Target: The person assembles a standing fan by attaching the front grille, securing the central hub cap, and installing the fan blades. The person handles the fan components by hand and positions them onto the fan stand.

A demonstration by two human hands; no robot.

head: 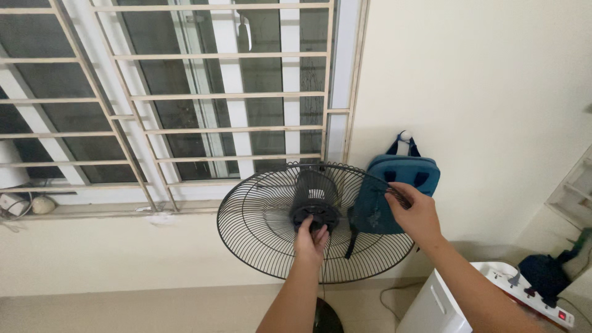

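A standing fan with its blades off shows a black round wire guard [259,231] and a dark motor hub [315,216] in the middle. My left hand [311,239] has its fingers closed on the hub's front. My right hand [414,213] grips the guard's wire rim at the upper right. The fan's pole and round base [325,317] show below, partly hidden by my left forearm.
A blue bag [394,194] hangs on a wall hook right behind the guard. A barred window [185,98] fills the upper left. A white box-shaped unit [431,305], a white power strip [530,293] and a dark cloth [542,274] sit at the lower right.
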